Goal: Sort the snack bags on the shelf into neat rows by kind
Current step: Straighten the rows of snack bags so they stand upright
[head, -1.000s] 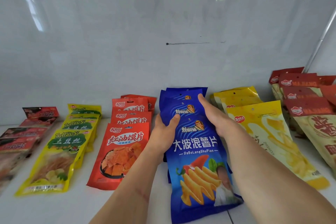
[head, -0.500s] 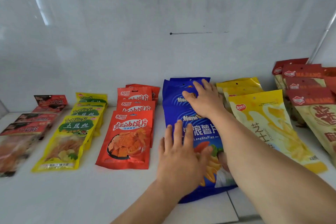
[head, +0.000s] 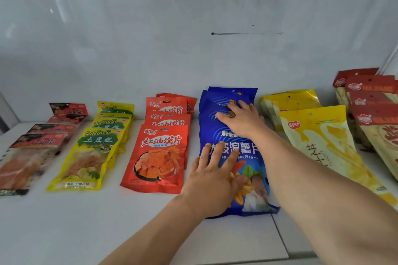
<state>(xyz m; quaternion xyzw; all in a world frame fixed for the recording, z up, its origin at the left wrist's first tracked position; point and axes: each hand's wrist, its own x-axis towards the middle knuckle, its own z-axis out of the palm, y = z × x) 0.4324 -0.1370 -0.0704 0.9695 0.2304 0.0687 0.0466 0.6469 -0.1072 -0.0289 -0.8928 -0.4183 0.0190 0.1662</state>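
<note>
Blue bags (head: 228,135): stacked row mid-shelf (head: 64,221).
Left hand (head: 213,180): flat on the front blue bag, fingers straight.
Right hand (head: 241,119): fingers spread, pressing the blue bags behind.
Red bags (head: 159,153): just left of blue.
Yellow bags (head: 318,135): just right of blue.

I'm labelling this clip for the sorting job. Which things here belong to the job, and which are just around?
Part of the job: blue chip bags, under left hand and right hand; orange-red bags; yellow-green bags; dark red bags; yellow bags; red-topped bags; shelf.

Just around: white back wall; black line on it.
</note>
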